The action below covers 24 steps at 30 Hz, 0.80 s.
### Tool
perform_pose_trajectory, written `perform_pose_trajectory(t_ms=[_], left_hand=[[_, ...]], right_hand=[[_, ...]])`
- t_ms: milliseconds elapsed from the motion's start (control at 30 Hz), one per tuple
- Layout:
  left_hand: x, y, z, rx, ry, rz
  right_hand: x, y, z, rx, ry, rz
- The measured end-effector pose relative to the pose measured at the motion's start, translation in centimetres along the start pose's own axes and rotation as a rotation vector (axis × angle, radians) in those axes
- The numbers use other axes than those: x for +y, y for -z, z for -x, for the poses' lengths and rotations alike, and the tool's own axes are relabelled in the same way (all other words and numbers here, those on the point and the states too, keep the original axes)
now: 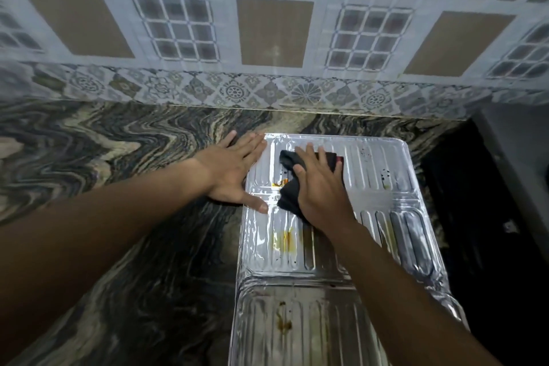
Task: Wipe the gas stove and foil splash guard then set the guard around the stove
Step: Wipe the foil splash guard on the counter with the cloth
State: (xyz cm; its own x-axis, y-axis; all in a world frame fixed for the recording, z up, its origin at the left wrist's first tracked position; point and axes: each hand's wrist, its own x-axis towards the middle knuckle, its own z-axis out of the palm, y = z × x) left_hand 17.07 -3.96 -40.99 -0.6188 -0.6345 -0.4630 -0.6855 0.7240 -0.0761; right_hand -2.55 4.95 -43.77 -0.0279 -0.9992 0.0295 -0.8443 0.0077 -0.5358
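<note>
The foil splash guard [383,187] lies flat on the marbled countertop [118,157], ribbed and shiny, with yellow-brown stains near its left side and on the near panel. My right hand [320,187] presses a dark cloth [289,190] flat onto the guard's far panel. My left hand [234,172] rests palm down with fingers spread at the guard's left edge, its thumb on the foil. The gas stove is not clearly in view.
A patterned tiled wall [273,30] rises right behind the countertop. A dark recessed area [475,217] lies to the right of the guard, with a grey surface [517,151] beyond it.
</note>
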Motion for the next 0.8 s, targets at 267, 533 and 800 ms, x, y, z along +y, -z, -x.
perform_pose_trajectory(t_ms=[267,533,800], left_hand=[[0.0,0.2,0.0,-0.02,-0.002,0.027],[0.1,0.2,0.1,-0.015,0.007,0.04],[0.2,0.3,-0.1,-0.033,0.02,0.033]], right_hand=[[-1.9,-2.2,1.9,-0.165,0.212,0.329],[-0.5,-1.7,-1.7,-0.179,0.113,0.353],[2.5,0.3,-3.9,-0.163,-0.035,0.371]])
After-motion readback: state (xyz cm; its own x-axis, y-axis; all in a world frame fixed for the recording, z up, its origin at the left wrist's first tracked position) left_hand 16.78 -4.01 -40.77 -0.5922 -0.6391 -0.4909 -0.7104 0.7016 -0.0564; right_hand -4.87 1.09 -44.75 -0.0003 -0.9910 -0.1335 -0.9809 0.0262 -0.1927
